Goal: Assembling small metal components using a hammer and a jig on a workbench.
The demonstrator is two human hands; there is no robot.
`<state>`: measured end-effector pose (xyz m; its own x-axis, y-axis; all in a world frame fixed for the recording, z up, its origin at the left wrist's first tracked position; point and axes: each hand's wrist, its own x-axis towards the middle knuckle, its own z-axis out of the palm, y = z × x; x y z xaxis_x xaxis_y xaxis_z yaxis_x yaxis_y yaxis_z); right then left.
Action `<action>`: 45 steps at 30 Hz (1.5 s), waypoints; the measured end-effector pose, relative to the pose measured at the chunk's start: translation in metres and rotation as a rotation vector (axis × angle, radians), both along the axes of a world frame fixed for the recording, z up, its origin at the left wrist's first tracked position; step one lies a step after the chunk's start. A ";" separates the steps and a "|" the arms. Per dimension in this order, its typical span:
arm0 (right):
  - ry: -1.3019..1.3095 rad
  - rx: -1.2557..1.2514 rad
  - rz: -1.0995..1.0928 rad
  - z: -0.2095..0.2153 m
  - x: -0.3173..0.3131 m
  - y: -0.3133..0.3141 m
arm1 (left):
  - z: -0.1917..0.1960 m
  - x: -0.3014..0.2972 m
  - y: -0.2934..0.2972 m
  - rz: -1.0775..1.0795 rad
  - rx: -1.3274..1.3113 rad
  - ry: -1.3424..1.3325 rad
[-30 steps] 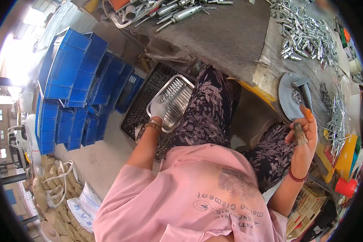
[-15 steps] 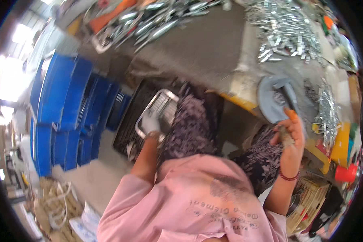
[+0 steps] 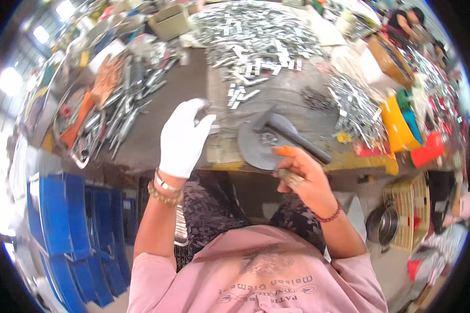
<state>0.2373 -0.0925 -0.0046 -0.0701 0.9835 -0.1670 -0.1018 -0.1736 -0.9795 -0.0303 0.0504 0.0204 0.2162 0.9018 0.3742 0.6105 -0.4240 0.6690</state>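
My left hand (image 3: 181, 140), in a white glove, is raised over the near part of the workbench. Its fingers and thumb curl toward each other around something dark and small that I cannot make out. My right hand (image 3: 309, 177) is bare apart from an orange cover on the index finger and a wrapped thumb. Its fingers are loosely bent and apart, with nothing visible between them, at the near side of a round grey plate (image 3: 248, 146). Across that plate lies a hammer (image 3: 297, 136), its handle pointing toward my right hand. A few small metal bits (image 3: 269, 139) rest on the plate.
Many flat metal pieces (image 3: 261, 34) cover the far bench. Long metal parts (image 3: 133, 107) pile up at left, thin strips (image 3: 352, 107) at right near a yellow container (image 3: 399, 125). Blue bins (image 3: 62, 214) stand low at left; a beige crate (image 3: 410, 208) stands low at right.
My left hand has risen from the metal tray beside my leg to above the bench. The view has turned toward the bench; my right hand stays near the plate.
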 end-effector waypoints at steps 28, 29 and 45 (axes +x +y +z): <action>-1.632 0.806 0.080 0.032 0.127 0.053 | -0.009 0.029 -0.003 -0.134 -0.454 -0.277; -1.545 0.828 0.020 0.035 0.121 0.053 | -0.004 0.027 -0.012 -0.175 -0.572 -0.532; -1.198 0.867 0.011 0.019 0.023 0.032 | -0.017 0.028 -0.050 -0.313 0.030 0.064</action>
<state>0.2600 -0.0607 0.0145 -0.3260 0.8046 0.4964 0.8213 0.5011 -0.2728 -0.0018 0.0004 0.0037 0.5053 0.7767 0.3761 0.4880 -0.6166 0.6177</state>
